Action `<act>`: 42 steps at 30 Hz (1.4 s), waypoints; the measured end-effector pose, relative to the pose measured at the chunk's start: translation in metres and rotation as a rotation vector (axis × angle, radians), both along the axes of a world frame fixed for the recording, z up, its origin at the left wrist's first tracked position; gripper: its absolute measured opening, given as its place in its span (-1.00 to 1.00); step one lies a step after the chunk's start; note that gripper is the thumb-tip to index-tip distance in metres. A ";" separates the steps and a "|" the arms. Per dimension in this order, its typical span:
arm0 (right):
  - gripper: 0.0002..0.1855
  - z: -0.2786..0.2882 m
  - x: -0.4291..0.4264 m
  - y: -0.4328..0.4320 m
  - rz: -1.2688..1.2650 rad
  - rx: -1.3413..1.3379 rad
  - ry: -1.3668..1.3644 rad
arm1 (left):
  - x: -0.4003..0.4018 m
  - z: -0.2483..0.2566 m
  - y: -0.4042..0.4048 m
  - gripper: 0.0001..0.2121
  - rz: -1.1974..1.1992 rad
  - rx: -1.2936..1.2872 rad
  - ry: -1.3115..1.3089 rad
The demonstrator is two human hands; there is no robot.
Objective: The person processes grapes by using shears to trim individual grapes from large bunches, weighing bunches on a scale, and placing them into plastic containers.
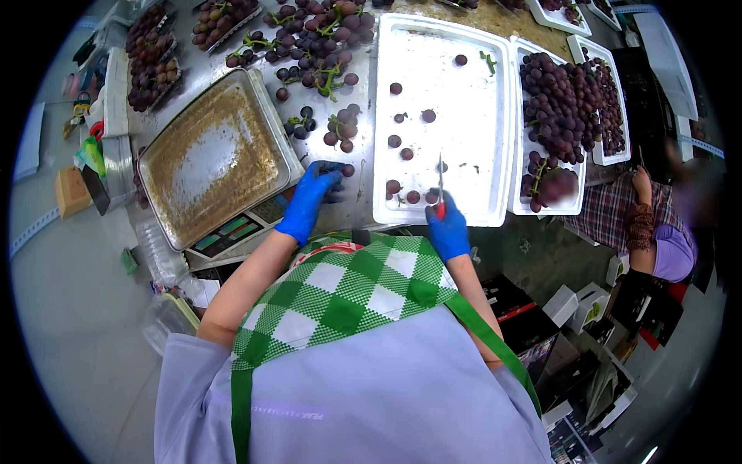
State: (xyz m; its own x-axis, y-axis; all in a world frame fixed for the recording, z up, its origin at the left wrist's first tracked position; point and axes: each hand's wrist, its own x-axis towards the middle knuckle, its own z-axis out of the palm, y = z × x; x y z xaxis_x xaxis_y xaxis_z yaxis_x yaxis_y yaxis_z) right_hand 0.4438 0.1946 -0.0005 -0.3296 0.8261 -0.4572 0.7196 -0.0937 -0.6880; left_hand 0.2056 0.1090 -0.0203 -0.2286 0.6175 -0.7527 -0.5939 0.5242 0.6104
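My left hand (pixel 313 197), in a blue glove, is over the metal table just right of the weighing scale. A single grape (pixel 348 170) is at its fingertips; whether the fingers grip it is unclear. A small grape cluster (pixel 343 126) lies just beyond, beside a few dark grapes (pixel 300 123). My right hand (pixel 451 229), also blue-gloved, grips red-handled scissors (pixel 441 194) with the narrow blades pointing away from me. They extend over the near edge of a white foam tray (pixel 452 127), where several loose grapes (pixel 428 116) and a green stem piece (pixel 488 61) lie scattered.
The scale's stained metal pan (pixel 214 156) stands at left above its keypad (pixel 226 235). Large grape bunches (pixel 324 46) lie at the back. Another foam tray (pixel 516 197) holds bunches at right. A person's arm (pixel 642 220) shows farther right. Boxes (pixel 516 301) are stacked below.
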 end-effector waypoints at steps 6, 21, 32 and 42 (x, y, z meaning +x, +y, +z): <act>-0.34 0.008 0.002 0.069 0.134 0.455 -0.613 | 0.019 -0.027 0.013 -0.63 -0.685 0.159 1.175; -0.56 -0.016 -0.070 0.120 0.292 0.481 -0.423 | 0.007 0.005 0.025 -0.68 -0.321 0.069 -0.102; -0.65 -0.016 -0.079 0.096 -0.025 -0.043 0.669 | 0.018 0.046 0.045 -0.55 -0.185 0.321 -0.207; -0.63 0.022 -0.114 0.046 0.403 0.165 0.626 | 0.012 0.046 0.033 -0.59 -0.055 0.396 0.018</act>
